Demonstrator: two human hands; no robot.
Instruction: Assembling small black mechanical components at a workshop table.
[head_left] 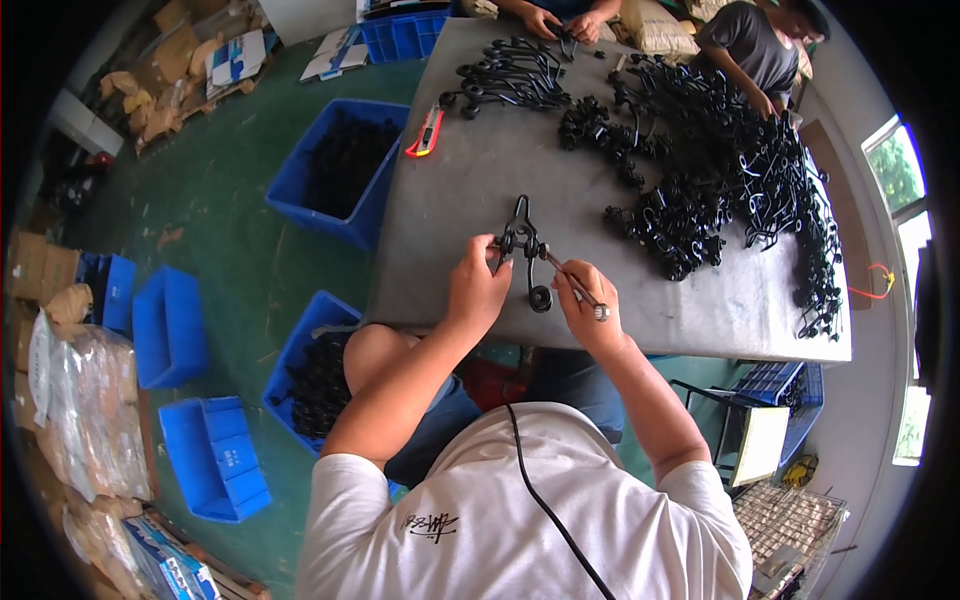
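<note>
1. The person sat at the near edge of the big grey metal table [470,190], and the work in hand looked like fixing one small part together.
2. The left hand [478,285] was curled round the side of a black metal clip piece with a pointed top and a round ring at the bottom [527,255], holding it just above the table's near edge.
3. The right hand [588,300] was closed round a thin silver tool like a screwdriver [572,282], and its tip touched the middle of the black clip piece.
4. I think the next move called for a steady hold and a careful turn or push of the tool, so the tip would not slip off.
5. The clip piece looked thin, dark and a bit shiny, with bent arms near its top and a small thick ring hanging low.
6. A big heap of black clip parts [720,170] lay on the far right of the table, well apart from the hands.
7. A red and silver knife [427,132] lay near the table's left edge.
8. A blue plastic bin full of black parts [340,170] stood on the floor, left of the table.
9. Another person's hands [562,22] worked at the table's far end.
</note>
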